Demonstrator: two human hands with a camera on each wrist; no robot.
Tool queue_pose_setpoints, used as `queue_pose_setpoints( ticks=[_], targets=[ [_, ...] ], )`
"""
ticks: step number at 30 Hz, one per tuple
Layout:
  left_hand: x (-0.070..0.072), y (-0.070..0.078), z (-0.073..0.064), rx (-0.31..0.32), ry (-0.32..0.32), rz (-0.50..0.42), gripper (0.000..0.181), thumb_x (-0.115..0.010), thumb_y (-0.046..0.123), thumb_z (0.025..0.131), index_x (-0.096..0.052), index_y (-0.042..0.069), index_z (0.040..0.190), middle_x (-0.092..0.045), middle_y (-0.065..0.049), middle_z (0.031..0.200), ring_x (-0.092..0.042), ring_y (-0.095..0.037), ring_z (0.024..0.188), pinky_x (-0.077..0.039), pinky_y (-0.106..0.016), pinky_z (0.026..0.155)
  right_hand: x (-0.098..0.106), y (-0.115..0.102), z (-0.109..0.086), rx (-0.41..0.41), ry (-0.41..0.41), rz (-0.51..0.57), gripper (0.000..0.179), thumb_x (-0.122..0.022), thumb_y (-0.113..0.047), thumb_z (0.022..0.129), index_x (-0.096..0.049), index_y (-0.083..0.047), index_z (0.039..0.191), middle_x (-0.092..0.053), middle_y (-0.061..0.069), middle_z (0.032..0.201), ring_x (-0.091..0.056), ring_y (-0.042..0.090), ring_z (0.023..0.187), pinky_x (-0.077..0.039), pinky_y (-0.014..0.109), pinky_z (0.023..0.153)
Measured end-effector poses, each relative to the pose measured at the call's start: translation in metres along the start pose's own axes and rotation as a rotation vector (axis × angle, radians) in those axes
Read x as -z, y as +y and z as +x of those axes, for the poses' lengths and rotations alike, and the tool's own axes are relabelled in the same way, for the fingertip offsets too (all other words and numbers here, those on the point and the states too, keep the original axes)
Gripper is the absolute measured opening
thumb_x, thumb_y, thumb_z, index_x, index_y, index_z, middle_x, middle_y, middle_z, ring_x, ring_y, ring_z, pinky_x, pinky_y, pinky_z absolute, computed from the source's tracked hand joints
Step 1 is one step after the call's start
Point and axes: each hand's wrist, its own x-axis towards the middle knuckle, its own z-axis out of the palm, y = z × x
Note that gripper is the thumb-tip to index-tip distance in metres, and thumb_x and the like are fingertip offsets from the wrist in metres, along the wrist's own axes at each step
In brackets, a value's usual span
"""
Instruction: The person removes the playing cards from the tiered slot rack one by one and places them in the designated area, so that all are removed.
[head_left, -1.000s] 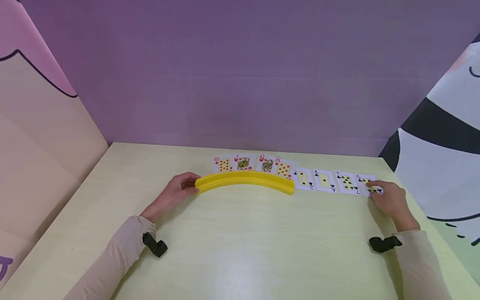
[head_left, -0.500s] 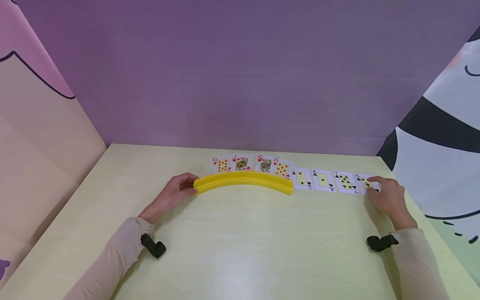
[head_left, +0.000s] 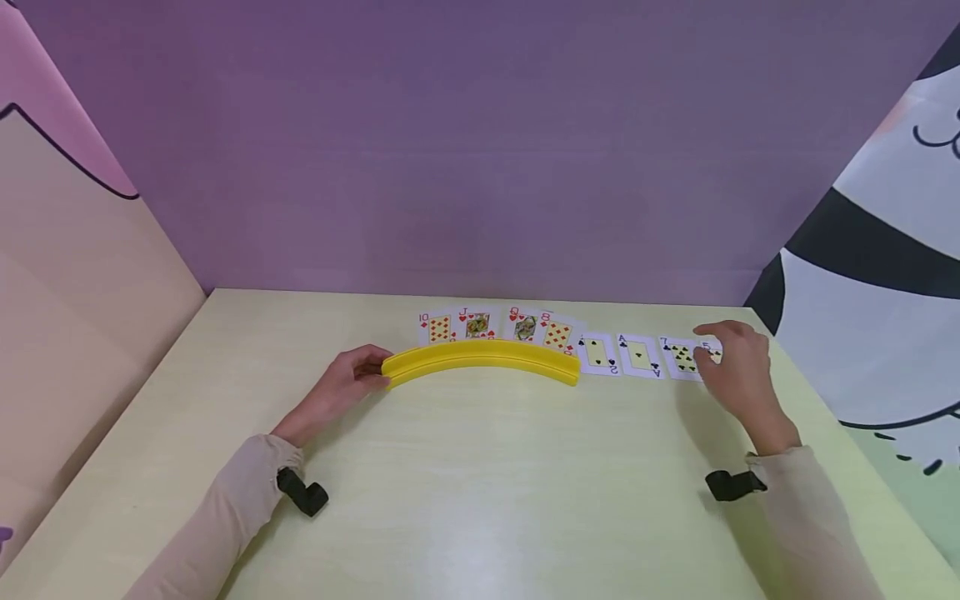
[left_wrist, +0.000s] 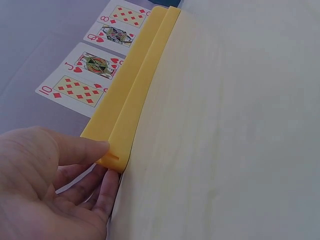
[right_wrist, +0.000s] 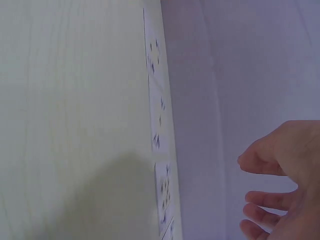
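From my remote station I see a pale desk (head_left: 525,450) (faintly grained, like wood) against a plain purple wall (head_left: 480,150). A pink-and-beige panel (head_left: 75,283) flanks its left; a black-and-white cartoon panel (head_left: 862,350) stands right. Soft light glares off the desk's near part.

Cards (head_left: 477,324) behind the holder (head_left: 480,353) — more cards (head_left: 640,357) right of it, on the table (head_left: 480,483).

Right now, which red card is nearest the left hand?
The ten of diamonds, at the row's left end; the jack, queen and eight lie farther along the yellow holder.
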Motion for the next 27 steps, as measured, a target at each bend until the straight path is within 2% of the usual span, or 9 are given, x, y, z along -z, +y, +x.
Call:
queue_pose_setpoints(
  ticks=[11, 17, 22, 27],
  targets=[
    [0.000, -0.004, -0.001, -0.030, -0.007, -0.001, 0.033, -0.063, -0.003, 0.094, -0.059, -0.006, 0.126, -0.062, -0.023, 0.119, -0.060, -0.031, 0.104, -0.051, -0.020, 0.082, -0.004, -0.066, 0.001, 0.117, -0.011, 0.037, 0.027, -0.057, 0.000, 0.093, -0.062, 0.006, 0.118, -0.043, 0.035, 0.135, -0.032, 0.056, 0.124, -0.024, 0.070, 0.098],
    [0.002, -0.003, -0.002, -0.025, -0.009, 0.012, 0.033, -0.063, -0.003, 0.094, -0.059, -0.006, 0.127, -0.062, -0.023, 0.120, -0.060, -0.032, 0.105, -0.051, -0.020, 0.083, -0.005, -0.097, 0.001, 0.204, 0.022, 0.089, 0.025, -0.059, 0.003, 0.092, -0.063, 0.006, 0.116, -0.050, 0.029, 0.130, -0.038, 0.050, 0.123, -0.032, 0.063, 0.099],
    [0.004, -0.001, -0.004, -0.015, -0.006, 0.021, 0.033, -0.063, -0.003, 0.094, -0.059, -0.005, 0.126, -0.062, -0.022, 0.120, -0.059, -0.032, 0.104, -0.051, -0.021, 0.083, -0.008, -0.118, 0.004, 0.229, 0.018, 0.124, 0.026, -0.059, 0.001, 0.093, -0.063, 0.004, 0.119, -0.054, 0.024, 0.129, -0.040, 0.043, 0.125, -0.034, 0.060, 0.102],
    [0.005, -0.001, -0.005, -0.003, -0.003, 0.020, 0.033, -0.063, -0.001, 0.094, -0.059, -0.004, 0.127, -0.062, -0.022, 0.120, -0.059, -0.031, 0.104, -0.051, -0.021, 0.083, -0.014, -0.134, 0.006, 0.246, 0.006, 0.159, 0.026, -0.058, -0.001, 0.095, -0.063, 0.003, 0.121, -0.058, 0.021, 0.127, -0.047, 0.040, 0.120, -0.038, 0.058, 0.101]
  ],
)
